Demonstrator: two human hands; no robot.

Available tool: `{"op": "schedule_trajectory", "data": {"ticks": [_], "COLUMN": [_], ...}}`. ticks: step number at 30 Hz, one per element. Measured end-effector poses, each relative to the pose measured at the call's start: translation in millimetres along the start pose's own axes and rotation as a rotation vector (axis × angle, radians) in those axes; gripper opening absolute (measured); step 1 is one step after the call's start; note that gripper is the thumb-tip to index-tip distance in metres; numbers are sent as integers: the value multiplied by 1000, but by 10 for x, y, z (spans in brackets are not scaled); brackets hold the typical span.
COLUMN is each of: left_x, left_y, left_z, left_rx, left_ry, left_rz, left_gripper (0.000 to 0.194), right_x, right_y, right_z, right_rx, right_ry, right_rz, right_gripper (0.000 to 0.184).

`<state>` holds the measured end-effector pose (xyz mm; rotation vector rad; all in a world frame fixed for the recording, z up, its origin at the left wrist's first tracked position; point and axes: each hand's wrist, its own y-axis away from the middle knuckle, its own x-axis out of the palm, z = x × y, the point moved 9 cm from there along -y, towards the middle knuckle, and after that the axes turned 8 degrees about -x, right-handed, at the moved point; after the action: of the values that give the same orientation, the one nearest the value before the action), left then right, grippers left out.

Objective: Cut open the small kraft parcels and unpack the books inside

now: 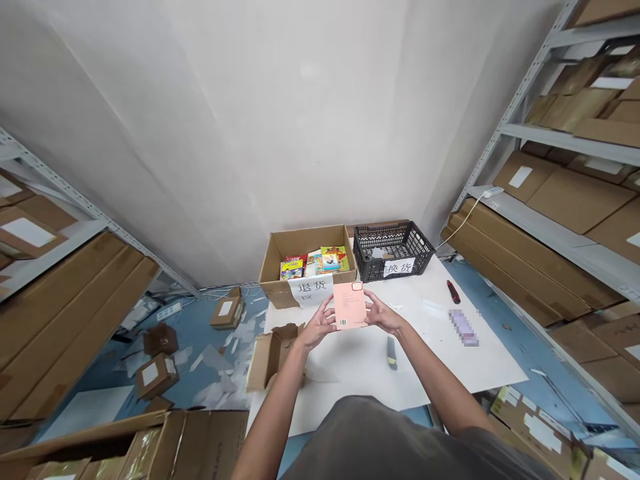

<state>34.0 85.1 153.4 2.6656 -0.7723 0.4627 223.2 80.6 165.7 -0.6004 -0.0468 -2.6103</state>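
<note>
A pink book with a barcode at its lower left corner is held up above the white table. My left hand grips its left edge, and my right hand grips the right edge. Just behind the book stands a cardboard box with several colourful books inside and a handwritten paper sign on its front. To its right is a black plastic crate, also with a paper sign. An opened small carton lies by my left forearm.
A red and black box cutter and a blurred purple item lie on the table's right side. A dark strip-like object is near my right forearm. Shelves of cartons flank both sides; boxes and paper scraps litter the blue floor.
</note>
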Motion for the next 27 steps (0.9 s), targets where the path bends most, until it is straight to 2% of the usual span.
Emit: {"op": "schedule_trajectory", "data": {"ticks": [2,4,8,11,13,16,19,22,25,27], "left_x": [-106,-82,383,544,535,399,249,206,218,220], "left_y": [17,26,-47,-92,-116,-114,-46,23,87,119], "left_z": [-105,-214,-327,-362,-342,-317,-357,-391,-391,-386], "left_rx": [46,88,165,254,287,314,311,224,112,67], "left_ry": [-82,-151,-285,-340,-312,-229,-142,-30,52,55], "left_rz": [-154,-248,-210,-347,-408,-444,-418,-281,-128,-48], "left_gripper": [96,83,84,86,80,75,79,86,92,95], "right_x": [-12,-13,214,466,550,532,325,37,3,70], "right_y": [-17,-45,-121,-155,-167,-172,-153,-104,-82,-63], "right_z": [78,170,334,330,256,161,227,375,382,360], "right_rx": [-18,-58,-228,-327,-313,-246,-222,-191,-64,8], "right_ry": [60,166,381,463,467,382,338,311,147,45], "right_rz": [-35,-87,-102,-62,-54,-50,-126,-268,-205,-128], "right_gripper": [96,94,90,85,87,95,93,97,101,93]}}
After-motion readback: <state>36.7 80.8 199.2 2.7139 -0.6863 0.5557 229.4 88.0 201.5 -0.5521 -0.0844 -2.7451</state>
